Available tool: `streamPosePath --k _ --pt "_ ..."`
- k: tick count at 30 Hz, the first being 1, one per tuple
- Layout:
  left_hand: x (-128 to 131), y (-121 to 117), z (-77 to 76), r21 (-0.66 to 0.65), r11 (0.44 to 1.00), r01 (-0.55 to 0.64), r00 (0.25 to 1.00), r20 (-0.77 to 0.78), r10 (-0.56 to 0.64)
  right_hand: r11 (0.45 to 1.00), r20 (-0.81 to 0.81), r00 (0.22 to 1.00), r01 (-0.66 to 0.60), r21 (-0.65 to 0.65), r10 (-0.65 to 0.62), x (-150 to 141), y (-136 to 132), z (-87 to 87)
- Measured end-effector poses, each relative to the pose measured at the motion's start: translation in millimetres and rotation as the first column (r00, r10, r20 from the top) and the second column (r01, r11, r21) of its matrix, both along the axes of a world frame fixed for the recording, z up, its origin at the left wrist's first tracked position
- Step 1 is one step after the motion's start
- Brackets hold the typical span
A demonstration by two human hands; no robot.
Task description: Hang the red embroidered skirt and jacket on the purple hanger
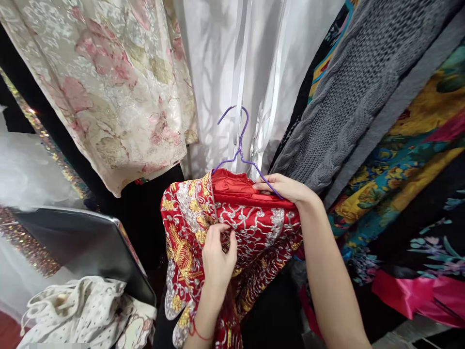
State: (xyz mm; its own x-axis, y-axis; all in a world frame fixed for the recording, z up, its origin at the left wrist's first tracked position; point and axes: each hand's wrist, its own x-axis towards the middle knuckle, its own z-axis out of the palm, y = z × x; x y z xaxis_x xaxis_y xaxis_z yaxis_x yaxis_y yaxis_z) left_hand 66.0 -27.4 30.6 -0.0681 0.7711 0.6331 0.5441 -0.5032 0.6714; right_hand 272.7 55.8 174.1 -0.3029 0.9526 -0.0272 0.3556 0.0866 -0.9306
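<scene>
A red jacket point(254, 218) with silver and gold embroidery and a smooth red lining hangs on a purple wire hanger point(244, 131). My right hand point(281, 186) grips its upper right side by the hanger's sloping arm. That hand's fingers lie over the lining, partly hidden by cloth and wire. My left hand point(220, 252) is at the jacket's front edge, its thumb and fingers bent in a pinch against the embroidery. What exactly lies between those fingertips is hard to see. A thin red cord point(199, 332) circles my left wrist.
A cream floral garment point(119, 87) hangs at the left and white sheer cloth point(214, 58) behind. A grey knit point(345, 87) and a colourful floral garment point(395, 160) hang at the right. At lower left, a dark panel point(83, 247) stands behind crumpled dotted cloth point(76, 310).
</scene>
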Motion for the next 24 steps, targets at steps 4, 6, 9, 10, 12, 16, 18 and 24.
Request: streamPosePath --k 4,6,9,10,12,16,18,24 --pt "7 -13 -36.8 -0.055 0.988 -0.146 0.989 -0.016 0.146 0.999 0.026 0.999 -0.029 0.034 0.028 4 2 -3.3" --pt "-1 -5 -40.8 -0.012 0.969 -0.248 0.967 -0.061 0.247 0.998 0.041 0.999 -0.031 0.049 0.029 6 4 -5.8" --pt "-27 18 -40.2 0.048 0.911 -0.409 0.901 -0.135 0.412 0.998 0.051 0.999 -0.009 0.063 0.006 7 5 -8.9" --pt "-38 28 -39.6 0.059 0.892 -0.448 0.88 -0.149 0.452 0.998 0.053 0.999 -0.004 0.065 0.001 7 5 -9.8" --pt "-60 48 -38.0 0.078 0.859 -0.507 0.846 -0.147 0.513 0.997 0.049 0.999 -0.001 0.073 -0.003 6 6 -11.8" --pt "-95 81 -31.2 0.081 0.888 -0.453 0.862 -0.215 0.459 0.995 0.049 0.997 0.054 0.084 -0.058 4 8 -16.3" --pt "-110 93 -24.7 0.062 0.928 -0.367 0.883 -0.29 0.368 0.992 0.057 0.994 0.091 0.082 -0.096 3 7 -17.8" --pt "-152 91 33.3 0.092 0.97 -0.226 0.945 -0.219 0.241 0.991 0.093 0.989 0.106 0.079 -0.114 3 6 -17.0"
